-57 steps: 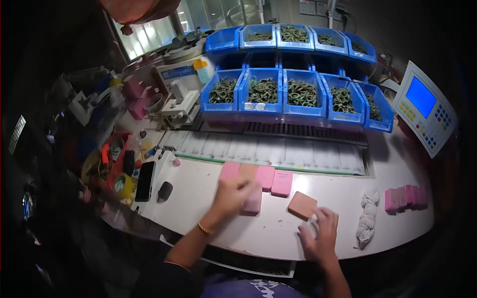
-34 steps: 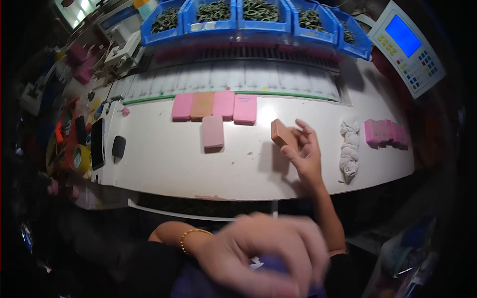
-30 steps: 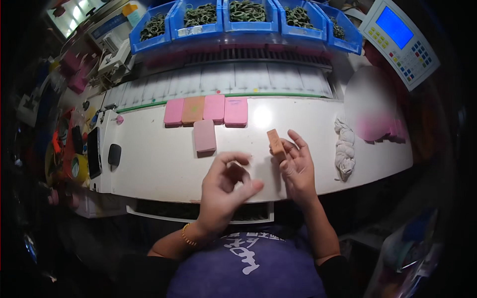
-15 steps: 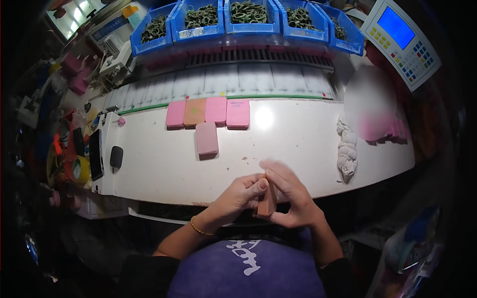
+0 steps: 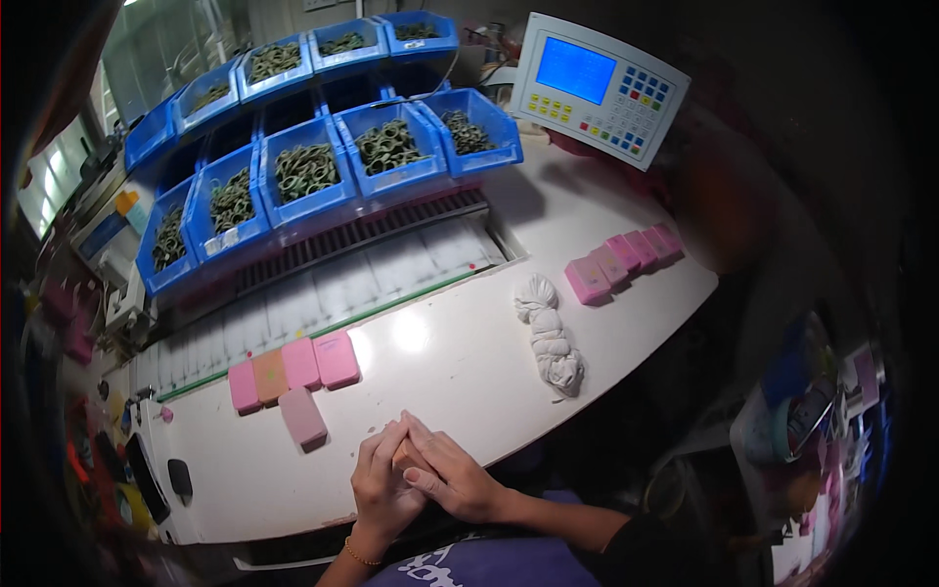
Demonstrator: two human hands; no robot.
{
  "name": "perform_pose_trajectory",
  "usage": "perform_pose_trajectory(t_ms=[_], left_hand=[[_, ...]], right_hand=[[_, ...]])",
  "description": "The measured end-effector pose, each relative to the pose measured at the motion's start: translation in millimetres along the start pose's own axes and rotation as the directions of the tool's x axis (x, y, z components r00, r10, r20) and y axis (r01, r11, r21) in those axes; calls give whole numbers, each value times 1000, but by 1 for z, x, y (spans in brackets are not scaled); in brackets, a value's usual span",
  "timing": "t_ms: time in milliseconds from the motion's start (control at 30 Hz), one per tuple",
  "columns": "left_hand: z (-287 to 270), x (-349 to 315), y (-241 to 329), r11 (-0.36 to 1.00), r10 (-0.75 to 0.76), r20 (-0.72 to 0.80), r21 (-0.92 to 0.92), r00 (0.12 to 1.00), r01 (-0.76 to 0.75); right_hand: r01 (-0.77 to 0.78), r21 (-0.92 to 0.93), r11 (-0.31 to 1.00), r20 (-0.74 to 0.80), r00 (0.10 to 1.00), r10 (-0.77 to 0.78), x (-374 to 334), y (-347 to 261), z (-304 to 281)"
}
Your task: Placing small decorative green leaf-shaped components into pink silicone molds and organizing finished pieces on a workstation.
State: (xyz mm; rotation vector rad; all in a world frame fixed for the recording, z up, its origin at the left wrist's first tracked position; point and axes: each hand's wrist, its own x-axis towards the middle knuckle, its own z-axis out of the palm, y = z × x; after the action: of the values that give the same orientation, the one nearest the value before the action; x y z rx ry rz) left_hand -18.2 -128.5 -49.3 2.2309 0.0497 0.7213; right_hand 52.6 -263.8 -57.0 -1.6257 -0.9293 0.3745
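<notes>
My left hand and my right hand are cupped together at the table's near edge. Between them they hold an orange-brown rectangular mold block, mostly hidden by my fingers and palms. My fingertips meet above it, and my right thumb lies across its near side. Ahead and to the left, a paler pink block lies on the white tabletop. Just beyond it is a row of similar blocks: a pink one, an orange-brown one and two more pink ones.
A twisted white cloth lies to the right, with several pink blocks lined up beyond it. Blue bins of small rings stand at the back. A control panel with a blue screen is behind. A dark phone sits at left.
The view has swung to the right, bringing the pink blocks beyond the cloth and more bins into sight. My hands have closed further around the mold block.
</notes>
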Motion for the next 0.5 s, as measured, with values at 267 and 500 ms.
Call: perform_pose_trajectory(t_ms=[267,500], left_hand=[[1,6,3,989,-130,-71,-85,989,123],[0,14,-16,538,-518,90,-739,851,406]], right_hand=[[-272,295,916,36,961,273,11,6,-10],[-383,600,703,-59,855,515,50,20,-48]])
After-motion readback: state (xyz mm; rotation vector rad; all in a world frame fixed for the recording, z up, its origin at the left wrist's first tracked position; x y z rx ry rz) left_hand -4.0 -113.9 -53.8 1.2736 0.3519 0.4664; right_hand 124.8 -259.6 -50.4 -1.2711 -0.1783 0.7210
